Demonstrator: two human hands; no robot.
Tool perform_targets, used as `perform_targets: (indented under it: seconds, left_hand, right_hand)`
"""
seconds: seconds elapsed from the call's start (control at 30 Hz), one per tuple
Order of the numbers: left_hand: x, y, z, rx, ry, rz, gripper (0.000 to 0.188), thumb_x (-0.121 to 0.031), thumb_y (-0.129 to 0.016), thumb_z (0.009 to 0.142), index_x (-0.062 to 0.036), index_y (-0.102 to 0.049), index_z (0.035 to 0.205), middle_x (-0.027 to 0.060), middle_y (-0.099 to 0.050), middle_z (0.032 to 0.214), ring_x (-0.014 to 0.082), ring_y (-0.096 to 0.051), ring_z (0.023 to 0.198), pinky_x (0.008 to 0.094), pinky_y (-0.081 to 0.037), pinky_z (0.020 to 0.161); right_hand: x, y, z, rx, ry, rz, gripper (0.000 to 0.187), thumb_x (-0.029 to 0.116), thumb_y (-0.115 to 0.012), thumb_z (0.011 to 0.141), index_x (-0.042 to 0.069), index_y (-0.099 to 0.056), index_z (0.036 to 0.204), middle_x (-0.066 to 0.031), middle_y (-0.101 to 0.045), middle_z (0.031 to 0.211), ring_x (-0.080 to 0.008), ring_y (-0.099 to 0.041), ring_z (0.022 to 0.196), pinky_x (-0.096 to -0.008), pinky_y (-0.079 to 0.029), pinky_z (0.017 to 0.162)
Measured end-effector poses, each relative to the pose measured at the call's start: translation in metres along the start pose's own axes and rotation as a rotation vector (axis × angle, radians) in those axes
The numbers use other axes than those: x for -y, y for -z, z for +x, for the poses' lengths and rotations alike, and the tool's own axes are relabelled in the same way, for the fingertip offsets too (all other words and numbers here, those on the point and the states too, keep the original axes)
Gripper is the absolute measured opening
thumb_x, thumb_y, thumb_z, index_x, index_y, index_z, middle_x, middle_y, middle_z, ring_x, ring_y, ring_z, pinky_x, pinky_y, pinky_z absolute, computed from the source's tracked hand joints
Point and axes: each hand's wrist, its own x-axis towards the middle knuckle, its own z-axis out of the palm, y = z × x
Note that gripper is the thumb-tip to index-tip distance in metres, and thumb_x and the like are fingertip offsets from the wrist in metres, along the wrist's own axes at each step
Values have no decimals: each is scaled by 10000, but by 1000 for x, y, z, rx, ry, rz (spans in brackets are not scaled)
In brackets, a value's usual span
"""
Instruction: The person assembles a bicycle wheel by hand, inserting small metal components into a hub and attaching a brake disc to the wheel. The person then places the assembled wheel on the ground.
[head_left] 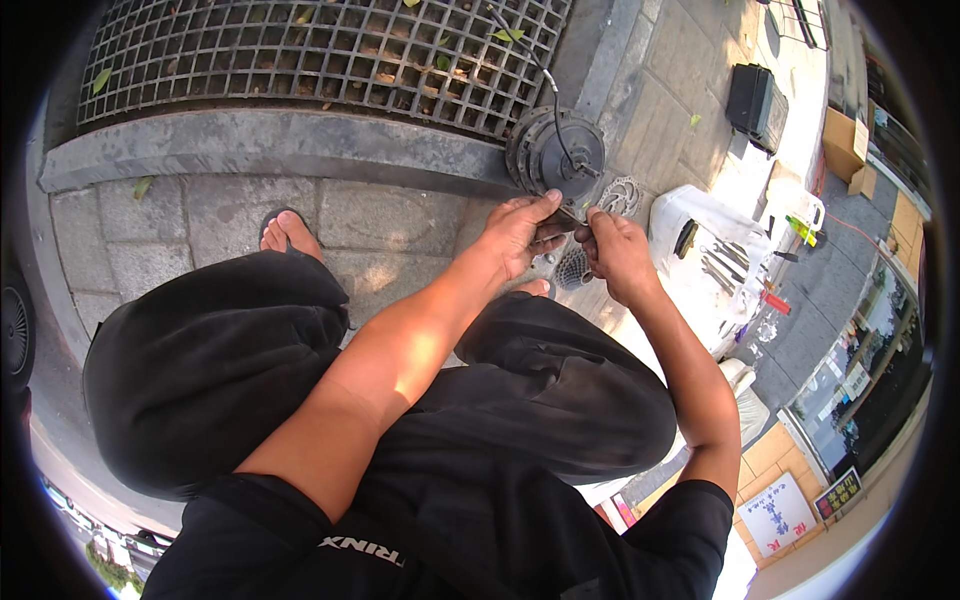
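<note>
The left hand (pixel 522 236) and the right hand (pixel 616 255), each grip pinching, are holding a thin dark piece (pixel 570 215) (too small to name) between them; just beyond, a round metal hub (pixel 574 146) is sitting near a square-meshed grate (pixel 320 58).

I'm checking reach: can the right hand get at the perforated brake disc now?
Probably yes: the disc lies just beyond the right hand, nothing visible between them, though that hand seems busy with a small thin part.

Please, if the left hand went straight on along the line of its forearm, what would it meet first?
Probably the dark round hub just beyond the left hand, though the depth between them is unclear.
</note>
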Motion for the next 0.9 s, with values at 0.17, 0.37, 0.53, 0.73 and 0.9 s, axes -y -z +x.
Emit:
perform_targets:
  seconds: [0.17, 0.37, 0.53, 0.73, 0.9]
  left_hand:
    - [-2, -1, -1, 5, 1, -69, 280, -351, -789, 1000, -87, -732, 1071, 98, -761, 1084, 262, -719, 1038, 485, -558, 961]
    - [0, 2, 3, 36, 10, -135, 276, -347, -784, 1003, -84, -752, 1082, 85, -764, 1066, 256, -707, 1038, 515, -550, 978]
    - [-2, 0, 0, 43, 21, -125, 267, -335, -791, 998, -85, -749, 1079, 88, -759, 1071, 252, -698, 1032, 529, -550, 982]
    - [-4, -4, -7, -6, 13, -136, 247, -326, -811, 984, -99, -735, 1044, 74, -738, 1018, 241, -689, 988, 517, -565, 964]
    - [-3, 2, -1, -3, 13, -101, 299, -353, -779, 1013, -65, -716, 1067, 72, -724, 989, 227, -706, 961, 482, -605, 946]
  right_hand:
    - [34, 13, -17, -119, 751, -1120, 344, 347, -672, 1057, 16, -648, 966, -161, -654, 829, -406, -702, 793, -471, -572, 716]
    - [50, 30, -1, 46, 1168, -1434, 190, 230, -721, 947, 85, -607, 905, -68, -574, 862, -271, -642, 837, -402, -530, 720]
    - [42, 33, 4, 107, 1146, -1297, 195, 217, -683, 1001, 87, -614, 872, -81, -592, 802, -297, -667, 750, -445, -545, 650]
    - [12, 9, -7, 34, 827, -879, 328, 248, -644, 1066, 14, -608, 839, -204, -643, 760, -439, -656, 680, -535, -522, 614]
    - [22, -8, -20, -14, 451, -617, 415, 317, -612, 1095, -23, -650, 858, -273, -697, 804, -471, -701, 775, -537, -544, 659]
